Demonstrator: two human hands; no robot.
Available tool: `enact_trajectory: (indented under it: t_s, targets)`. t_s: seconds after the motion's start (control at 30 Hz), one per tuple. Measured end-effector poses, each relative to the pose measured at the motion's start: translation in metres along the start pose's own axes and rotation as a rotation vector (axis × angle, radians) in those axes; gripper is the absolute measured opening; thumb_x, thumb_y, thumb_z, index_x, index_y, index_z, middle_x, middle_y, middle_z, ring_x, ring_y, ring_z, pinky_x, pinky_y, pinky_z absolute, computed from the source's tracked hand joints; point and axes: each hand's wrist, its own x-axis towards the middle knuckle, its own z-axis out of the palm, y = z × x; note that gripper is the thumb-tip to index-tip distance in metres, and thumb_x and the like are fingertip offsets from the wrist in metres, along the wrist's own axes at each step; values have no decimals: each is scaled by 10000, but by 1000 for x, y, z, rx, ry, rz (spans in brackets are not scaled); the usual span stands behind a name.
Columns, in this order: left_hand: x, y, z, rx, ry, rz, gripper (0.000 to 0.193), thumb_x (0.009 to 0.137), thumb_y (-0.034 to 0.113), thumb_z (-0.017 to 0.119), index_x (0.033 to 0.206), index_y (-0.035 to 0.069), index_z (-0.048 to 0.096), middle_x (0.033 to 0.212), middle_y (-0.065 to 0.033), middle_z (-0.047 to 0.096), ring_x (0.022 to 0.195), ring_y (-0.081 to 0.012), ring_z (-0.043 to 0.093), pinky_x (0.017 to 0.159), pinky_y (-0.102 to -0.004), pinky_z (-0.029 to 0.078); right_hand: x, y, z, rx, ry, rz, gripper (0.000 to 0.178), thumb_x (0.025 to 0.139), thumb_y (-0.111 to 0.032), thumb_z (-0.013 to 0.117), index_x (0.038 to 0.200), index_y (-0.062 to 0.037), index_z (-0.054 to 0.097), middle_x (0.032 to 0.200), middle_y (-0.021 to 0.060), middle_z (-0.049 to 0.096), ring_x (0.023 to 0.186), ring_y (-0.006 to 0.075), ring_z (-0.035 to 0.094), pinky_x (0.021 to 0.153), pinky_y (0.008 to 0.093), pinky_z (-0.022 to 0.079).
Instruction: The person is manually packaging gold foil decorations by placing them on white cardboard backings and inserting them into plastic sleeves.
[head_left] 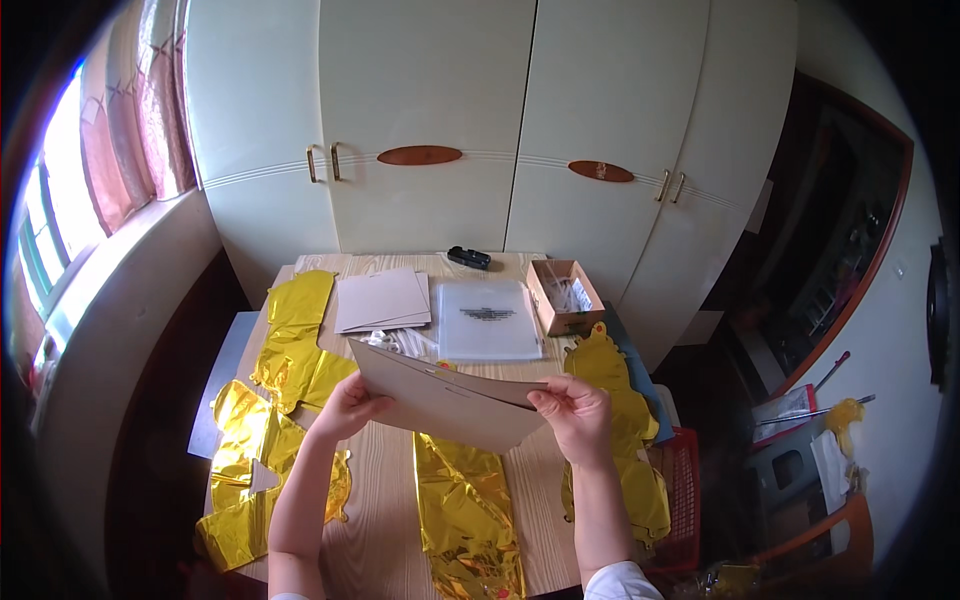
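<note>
Two hands, left hand [354, 407] and right hand [577, 410], pinch opposite ends of a bowed card [445, 403] above gold foil [466, 510] on the table [378, 510], the card's layers gaping at right, where a loosened grip could let one slip.

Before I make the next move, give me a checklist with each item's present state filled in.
1. Left hand gripping the held cardboard: ok.
2. Right hand gripping its other end: ok.
3. Held cardboard flat: not ok, its upper edge is bowed.
4. Held cardboard clear of the gold foil below: cannot tell.
5. Card stack resting on the table: ok.
6. Open box upright: ok.
</note>
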Motion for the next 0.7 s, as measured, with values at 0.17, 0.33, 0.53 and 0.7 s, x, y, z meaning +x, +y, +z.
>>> enact_trajectory:
  t_s: [0.17,0.33,0.53,0.7]
  targets:
    - [0,3,0,4,-11,-6,261,910,-55,602,1155,11,541,1090,-37,644,1018,-106,618,892,-287,507,0,-5,2,114,-1,57,139,851,-2,719,987,8,694,864,38,696,804,79,636,759,219,520]
    - [0,5,0,16,-12,-3,273,908,-56,602,1166,7,539,1108,-34,640,1022,-110,617,898,-293,505,2,-2,0,188,-24,19,153,856,52,678,996,-7,659,953,56,691,868,84,635,807,223,516]
    - [-3,-1,-7,-18,2,21,310,905,-57,607,1202,12,547,1090,-34,650,1016,-110,617,899,-294,505,10,-10,8,210,17,67,180,839,-37,737,978,-30,623,1007,47,669,852,73,599,804,229,505]
    - [1,2,-4,-77,37,32,328,902,-57,613,1217,14,551,1089,-35,654,1016,-110,619,892,-290,508,10,23,-6,-162,78,-48,365,775,-256,828,985,-39,624,909,8,636,785,71,588,733,220,492]
